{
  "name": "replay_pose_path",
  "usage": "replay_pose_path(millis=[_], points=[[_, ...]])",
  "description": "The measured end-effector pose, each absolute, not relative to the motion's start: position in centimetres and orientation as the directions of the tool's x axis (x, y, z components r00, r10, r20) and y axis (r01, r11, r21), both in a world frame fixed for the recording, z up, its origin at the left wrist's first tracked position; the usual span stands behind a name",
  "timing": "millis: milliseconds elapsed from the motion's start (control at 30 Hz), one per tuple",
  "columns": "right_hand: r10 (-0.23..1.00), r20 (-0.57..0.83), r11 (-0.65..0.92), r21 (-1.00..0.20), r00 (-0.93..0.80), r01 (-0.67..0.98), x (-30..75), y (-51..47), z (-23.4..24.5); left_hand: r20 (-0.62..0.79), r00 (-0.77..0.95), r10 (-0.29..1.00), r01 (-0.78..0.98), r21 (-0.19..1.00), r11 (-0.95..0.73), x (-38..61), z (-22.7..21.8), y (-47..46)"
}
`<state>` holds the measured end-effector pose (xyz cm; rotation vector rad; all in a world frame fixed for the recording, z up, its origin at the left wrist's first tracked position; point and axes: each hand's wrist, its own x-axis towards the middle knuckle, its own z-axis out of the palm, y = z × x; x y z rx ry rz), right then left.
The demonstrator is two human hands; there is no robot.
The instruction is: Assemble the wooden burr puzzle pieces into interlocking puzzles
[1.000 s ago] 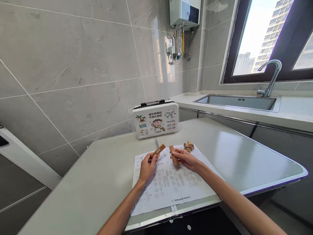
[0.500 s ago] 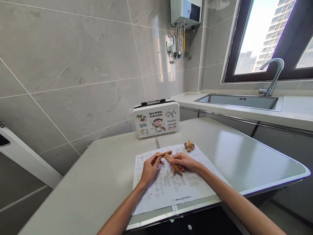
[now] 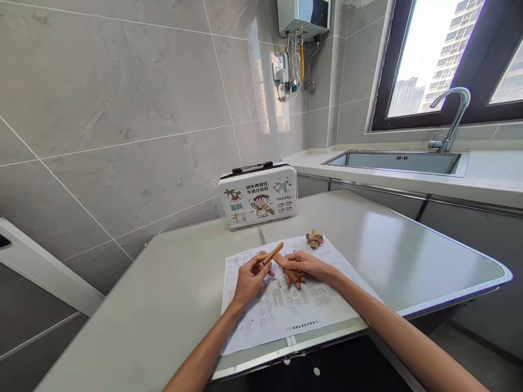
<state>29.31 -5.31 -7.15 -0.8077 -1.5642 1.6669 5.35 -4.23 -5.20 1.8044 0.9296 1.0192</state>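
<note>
Resting over the printed sheet (image 3: pixel 286 318) on the grey table (image 3: pixel 163 305), the left hand (image 3: pixel 248 279) pinches a slim wooden bar (image 3: pixel 273 253) between closed fingers, tilted up to the right. The right hand (image 3: pixel 311 265) grips a second wooden piece (image 3: pixel 289 270), fingers curled shut; both pieces appear to touch between the hands. Farther back sits an assembled wooden puzzle (image 3: pixel 314 238), then a printed tin case (image 3: pixel 258 196) against the wall (image 3: pixel 122 136).
</note>
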Motion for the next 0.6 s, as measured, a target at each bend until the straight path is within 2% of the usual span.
replay_pose_path(millis=[600], points=[[0.833, 0.030, -0.019, -0.996, -0.552, -0.083, 29.40, -5.45, -7.24, 0.369, 0.415, 0.832, 0.296, 0.809, -0.507, 5.24, -5.15, -4.33]])
